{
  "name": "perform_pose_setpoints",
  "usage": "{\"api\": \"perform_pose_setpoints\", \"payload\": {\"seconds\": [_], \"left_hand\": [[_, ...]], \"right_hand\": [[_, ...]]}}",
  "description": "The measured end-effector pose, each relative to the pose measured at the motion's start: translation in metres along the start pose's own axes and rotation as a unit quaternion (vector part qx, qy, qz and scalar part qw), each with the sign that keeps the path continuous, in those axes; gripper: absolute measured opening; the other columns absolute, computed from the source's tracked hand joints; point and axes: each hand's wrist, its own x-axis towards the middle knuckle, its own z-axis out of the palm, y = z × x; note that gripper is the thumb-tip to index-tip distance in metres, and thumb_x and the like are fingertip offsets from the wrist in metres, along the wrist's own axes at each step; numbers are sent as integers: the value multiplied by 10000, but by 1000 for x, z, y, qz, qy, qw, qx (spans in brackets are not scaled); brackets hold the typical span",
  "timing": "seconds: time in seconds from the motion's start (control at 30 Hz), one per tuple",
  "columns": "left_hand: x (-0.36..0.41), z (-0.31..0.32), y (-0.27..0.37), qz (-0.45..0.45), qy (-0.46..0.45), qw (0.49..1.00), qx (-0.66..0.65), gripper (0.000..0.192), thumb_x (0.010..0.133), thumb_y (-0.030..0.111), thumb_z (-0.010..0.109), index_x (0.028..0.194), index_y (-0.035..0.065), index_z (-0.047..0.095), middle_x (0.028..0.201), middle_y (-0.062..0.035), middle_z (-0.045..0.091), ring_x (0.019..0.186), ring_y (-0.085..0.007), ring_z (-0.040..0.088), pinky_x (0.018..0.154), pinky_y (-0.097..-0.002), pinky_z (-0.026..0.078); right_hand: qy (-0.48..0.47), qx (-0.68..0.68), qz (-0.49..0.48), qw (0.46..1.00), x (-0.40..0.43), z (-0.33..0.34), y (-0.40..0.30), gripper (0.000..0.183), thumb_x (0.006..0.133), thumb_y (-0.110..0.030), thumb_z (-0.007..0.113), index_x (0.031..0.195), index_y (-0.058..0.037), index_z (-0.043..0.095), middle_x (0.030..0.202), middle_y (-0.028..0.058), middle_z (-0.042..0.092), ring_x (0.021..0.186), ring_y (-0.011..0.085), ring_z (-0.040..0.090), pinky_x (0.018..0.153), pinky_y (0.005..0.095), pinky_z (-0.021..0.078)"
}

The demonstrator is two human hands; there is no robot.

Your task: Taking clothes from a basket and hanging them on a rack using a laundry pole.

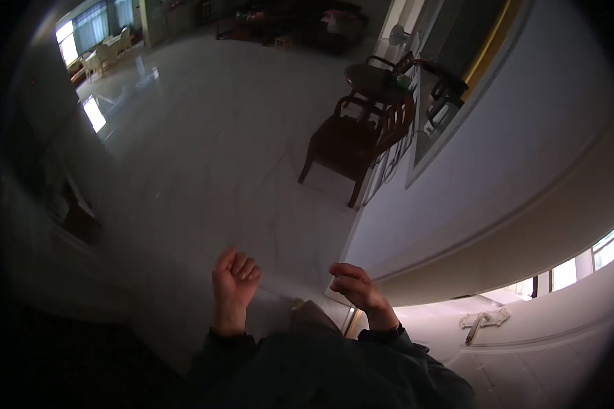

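Note:
Both of my hands are raised in front of my dark jacket, above a pale tiled floor (194, 153). My left hand (236, 278) has its palm turned up and its fingers curled in, with nothing seen in it. To its right, my right hand (357, 289) has bent fingers; no object shows in it, though its palm is hidden. The right hand is nearest to the edge of a white wall (470, 204). Low on the right, a white door (522, 368) bears an ornate lever handle (478, 323), apart from my hand.
A dark wooden armchair (345, 138) stands by the wall, beside a round table (371, 82). A fan (398, 35) is behind them. Farther off are a small stool (283, 42) and, at upper left, pale dining chairs (100, 56) near a curtained window (91, 28).

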Motion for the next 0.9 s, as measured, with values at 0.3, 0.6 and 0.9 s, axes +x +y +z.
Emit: {"api": "perform_pose_setpoints", "payload": {"seconds": [0.3, 0.6, 0.9], "left_hand": [[162, -31, 82, -10, -13, 1000, 3, 361, 931, 192, 441, 601, 160, 299, 548, 30, 226, 491, -96, 205, 473, -269, 221], [308, 14, 189, 10, -70, 997, -16, 347, 958, 239, 393, 640, 131, 309, 581, 16, 261, 524, -117, 259, 502, -282, 264], [513, 56, 208, -132, -123, 983, -28, 348, 924, 211, 446, 604, 133, 331, 549, 28, 275, 507, -103, 265, 488, -260, 242]], "right_hand": [[73, 156, 34, 984, 186, -10, 20, 500, 777, -356, 691, 1138, -57, 517, 931, -43, 495, 808, 84, 474, 792, 244, 397], [49, 129, -109, 984, 366, -3, -40, 279, 854, -305, 592, 1061, -119, 611, 939, -14, 609, 770, 90, 526, 749, 273, 429], [297, 70, -197, 932, 451, -19, -95, 206, 862, -230, 556, 944, -48, 606, 878, -4, 569, 661, 98, 492, 668, 287, 412]]}}
